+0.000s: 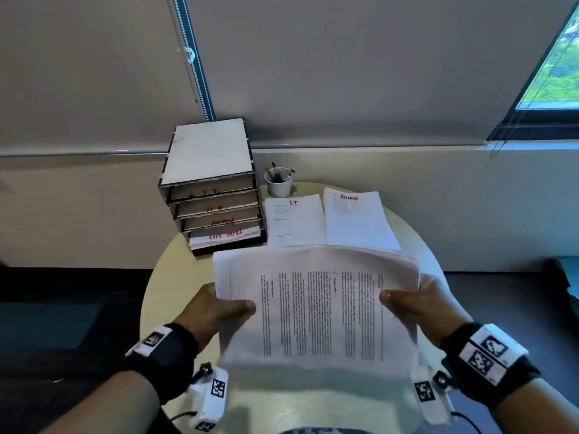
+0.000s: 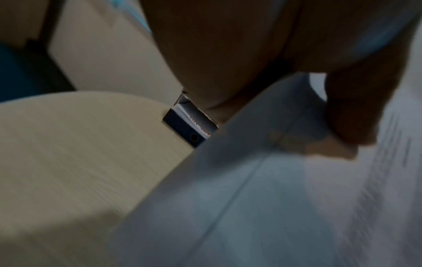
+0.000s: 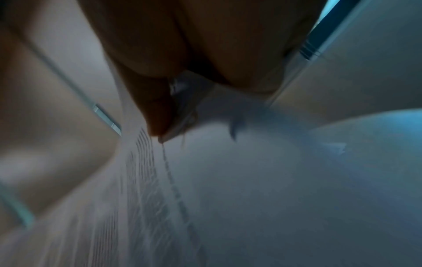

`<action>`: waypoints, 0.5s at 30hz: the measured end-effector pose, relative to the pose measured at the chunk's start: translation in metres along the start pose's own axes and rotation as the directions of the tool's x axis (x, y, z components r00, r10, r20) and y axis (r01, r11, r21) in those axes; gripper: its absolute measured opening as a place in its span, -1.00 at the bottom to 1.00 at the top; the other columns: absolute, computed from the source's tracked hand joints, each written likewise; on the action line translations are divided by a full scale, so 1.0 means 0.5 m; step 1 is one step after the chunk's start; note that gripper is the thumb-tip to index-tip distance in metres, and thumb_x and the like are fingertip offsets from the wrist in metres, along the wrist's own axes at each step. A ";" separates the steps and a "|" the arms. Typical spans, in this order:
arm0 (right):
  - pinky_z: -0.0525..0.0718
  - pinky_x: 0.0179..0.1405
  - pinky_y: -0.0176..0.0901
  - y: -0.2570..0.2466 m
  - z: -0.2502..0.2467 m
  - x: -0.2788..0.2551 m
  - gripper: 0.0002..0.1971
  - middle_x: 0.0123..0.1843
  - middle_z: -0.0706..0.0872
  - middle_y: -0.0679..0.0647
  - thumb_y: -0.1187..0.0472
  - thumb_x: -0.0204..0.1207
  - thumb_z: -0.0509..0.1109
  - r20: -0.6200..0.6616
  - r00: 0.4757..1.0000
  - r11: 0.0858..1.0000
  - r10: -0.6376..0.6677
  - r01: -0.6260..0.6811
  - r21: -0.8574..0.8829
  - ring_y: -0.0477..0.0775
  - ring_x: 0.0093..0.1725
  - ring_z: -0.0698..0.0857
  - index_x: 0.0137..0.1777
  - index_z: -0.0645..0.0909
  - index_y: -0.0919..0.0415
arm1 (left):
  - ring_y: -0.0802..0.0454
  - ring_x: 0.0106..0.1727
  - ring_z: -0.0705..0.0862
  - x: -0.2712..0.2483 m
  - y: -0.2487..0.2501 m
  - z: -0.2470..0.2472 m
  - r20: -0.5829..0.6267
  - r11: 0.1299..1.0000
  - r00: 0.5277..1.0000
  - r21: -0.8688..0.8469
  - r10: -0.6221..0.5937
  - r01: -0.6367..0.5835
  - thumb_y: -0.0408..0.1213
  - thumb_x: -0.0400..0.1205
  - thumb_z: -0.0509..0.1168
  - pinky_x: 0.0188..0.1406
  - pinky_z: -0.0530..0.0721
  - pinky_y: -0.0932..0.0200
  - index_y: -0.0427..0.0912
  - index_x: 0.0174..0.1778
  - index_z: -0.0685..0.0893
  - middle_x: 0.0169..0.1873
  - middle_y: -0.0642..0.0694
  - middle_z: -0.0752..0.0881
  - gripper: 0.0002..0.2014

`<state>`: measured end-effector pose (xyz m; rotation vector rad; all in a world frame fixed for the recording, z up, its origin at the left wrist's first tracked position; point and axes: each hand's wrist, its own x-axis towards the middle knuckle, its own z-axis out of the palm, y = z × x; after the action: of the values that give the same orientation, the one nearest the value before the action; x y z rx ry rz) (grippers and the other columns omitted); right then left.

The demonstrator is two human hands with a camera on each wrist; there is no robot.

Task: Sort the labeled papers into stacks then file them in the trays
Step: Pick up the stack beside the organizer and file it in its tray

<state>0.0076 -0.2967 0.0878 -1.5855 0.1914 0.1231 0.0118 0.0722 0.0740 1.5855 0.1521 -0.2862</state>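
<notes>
Both hands hold a sheaf of printed papers [image 1: 316, 308] above the round table [image 1: 175, 267], its text running sideways. My left hand [image 1: 219, 308] grips its left edge with the thumb on top. My right hand [image 1: 413, 302] pinches the right edge likewise. Beyond the sheaf lie two stacks, one marked I.T [image 1: 294, 220] and one marked ADMIN [image 1: 354, 217]. A tiered tray unit [image 1: 213, 189] with red labels stands at the table's back left; its bottom tray holds papers. Both wrist views are blurred, showing the papers [image 2: 274, 198] [image 3: 228, 180] under each thumb.
A white cup of pens [image 1: 279, 181] stands between the tray unit and the stacks. The table sits against a low wall ledge [image 1: 407, 164]. A window [image 1: 551, 67] is at the upper right. Dark floor lies on both sides of the table.
</notes>
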 end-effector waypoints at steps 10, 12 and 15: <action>0.67 -0.26 -0.16 0.135 0.018 -0.045 -0.79 -0.32 0.83 0.09 0.41 0.24 0.56 0.013 1.000 0.970 0.010 -0.007 -0.244 0.01 -0.30 0.74 -0.25 0.83 0.06 | -0.07 -0.22 0.73 -0.044 -0.163 0.000 -0.174 0.989 0.985 0.147 -0.001 0.027 -0.29 0.25 0.47 -0.22 0.62 0.10 -0.15 -0.24 0.86 -0.29 -0.16 0.83 -0.82; 0.62 -0.32 -0.13 0.151 0.023 -0.045 -0.89 -0.38 0.77 0.11 0.39 0.22 0.50 -0.012 0.999 0.970 0.030 -0.032 -0.241 0.04 -0.31 0.69 -0.28 0.79 0.21 | -0.05 -0.20 0.73 -0.046 -0.174 0.021 -0.175 0.990 0.984 0.132 -0.032 0.056 -0.34 0.30 0.48 -0.18 0.62 0.04 -0.17 -0.22 0.86 -0.25 -0.18 0.85 -0.84; 0.59 -0.29 -0.07 0.148 0.018 -0.030 -0.83 -0.37 0.73 0.09 0.51 0.30 0.43 -0.051 0.998 0.972 0.044 -0.055 -0.230 0.04 -0.29 0.66 -0.25 0.76 0.26 | 0.03 -0.23 0.80 -0.037 -0.158 0.034 -0.257 1.000 0.966 0.026 -0.011 0.018 -0.58 0.48 0.48 -0.22 0.71 0.12 -0.21 -0.11 0.83 -0.21 -0.13 0.87 -0.81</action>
<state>-0.0212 -0.2882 0.0181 -1.8176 0.2597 0.1528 -0.0289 0.0595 0.0028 1.6460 0.3614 -0.0929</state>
